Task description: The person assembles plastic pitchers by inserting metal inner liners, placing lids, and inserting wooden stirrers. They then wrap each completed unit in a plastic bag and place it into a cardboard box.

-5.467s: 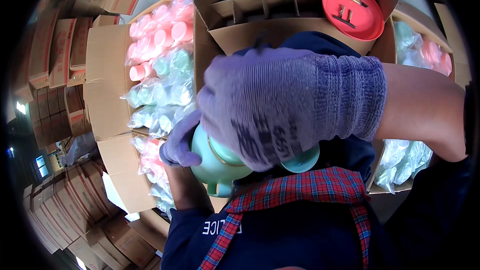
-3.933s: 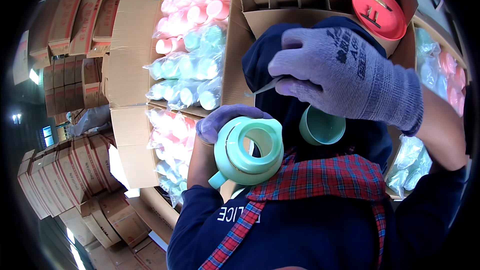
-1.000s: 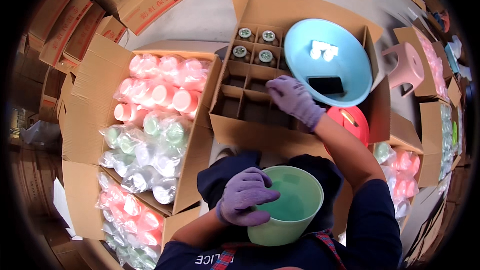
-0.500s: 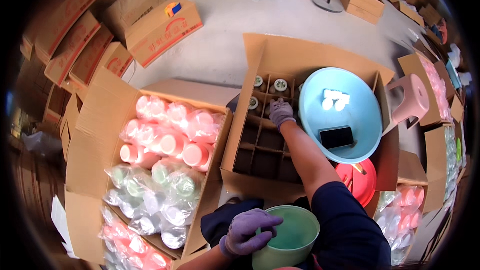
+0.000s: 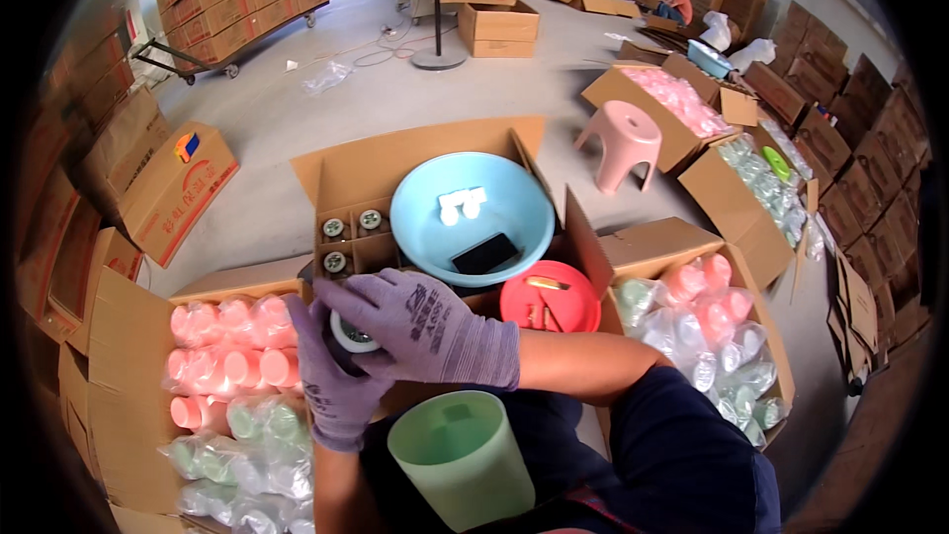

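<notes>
Close together over the near left part of the divided carton [image 5: 425,132], my gloved left hand [image 5: 341,398] and gloved right hand [image 5: 400,324] are closed around a dark, bottle-like thing with a round pale end [image 5: 352,334]. My fingers hide most of its body. Behind my hands, several similar round-topped things, one of them a bottle top [image 5: 371,220], stand in the carton's cardboard cells. A light green plastic bin [image 5: 460,445] sits at my lap, below my right forearm. Just beyond my right wrist lies a red dish [image 5: 554,302] with small brownish tools in it.
A blue basin [image 5: 425,193] rests on the carton, holding a black phone [image 5: 484,253] and small white pieces. Cartons of bagged pink cups [image 5: 242,368] and pale cups [image 5: 704,368] flank me. Ahead stand a pink stool [image 5: 630,133] and a fan stand [image 5: 438,57]. People sit far right.
My right hand has come out of the carton's cells to meet my left hand, and both now hold the bottle-like thing. The view has turned up and to the right.
</notes>
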A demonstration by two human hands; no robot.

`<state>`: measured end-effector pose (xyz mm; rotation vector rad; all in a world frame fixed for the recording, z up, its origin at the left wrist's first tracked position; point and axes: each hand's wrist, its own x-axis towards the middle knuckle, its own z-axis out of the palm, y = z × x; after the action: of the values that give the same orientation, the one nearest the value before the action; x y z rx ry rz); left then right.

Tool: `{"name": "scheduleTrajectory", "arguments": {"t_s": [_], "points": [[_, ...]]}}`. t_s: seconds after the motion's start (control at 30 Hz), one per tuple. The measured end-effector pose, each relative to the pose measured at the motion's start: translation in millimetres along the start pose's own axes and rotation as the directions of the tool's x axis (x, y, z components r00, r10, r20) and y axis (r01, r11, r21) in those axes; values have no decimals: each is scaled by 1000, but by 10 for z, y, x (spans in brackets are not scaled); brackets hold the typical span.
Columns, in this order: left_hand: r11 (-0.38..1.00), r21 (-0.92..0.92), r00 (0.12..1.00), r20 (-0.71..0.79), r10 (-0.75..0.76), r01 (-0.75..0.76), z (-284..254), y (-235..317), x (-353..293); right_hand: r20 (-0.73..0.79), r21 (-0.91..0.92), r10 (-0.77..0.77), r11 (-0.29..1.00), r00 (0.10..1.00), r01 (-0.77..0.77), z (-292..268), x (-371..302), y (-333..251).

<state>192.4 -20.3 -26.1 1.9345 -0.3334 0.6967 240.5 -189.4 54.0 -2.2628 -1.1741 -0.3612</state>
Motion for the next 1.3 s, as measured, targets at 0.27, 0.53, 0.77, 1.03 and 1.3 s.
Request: {"name": "scheduleTrajectory", "arguments": {"t_s": [0.27, 0.53, 0.77, 1.03, 1.3], "points": [[869, -471, 902, -293, -316, 152, -73, 1049, -136, 99, 993, 359, 19, 928, -113, 64, -1330, -94], [870, -341, 912, 328, -245, 356, -679, 1319, -1015, 187, 958, 366, -274, 912, -86, -313, -1804, 309], [911, -129, 793, 549, -264, 392, -371, 1697, -1696, 224, 865, 386, 344, 895, -365, -751, -2127, 417], [985, 167, 839, 528, -132, 50, -539, 1692, -2076, 268, 744, 445, 468, 854, -477, -604, -3267, -186], [823, -232, 818, 416, -398, 518, -365, 1935, -2214, 381, 762, 561, 259, 735, -593, -523, -3828, -567]]}}
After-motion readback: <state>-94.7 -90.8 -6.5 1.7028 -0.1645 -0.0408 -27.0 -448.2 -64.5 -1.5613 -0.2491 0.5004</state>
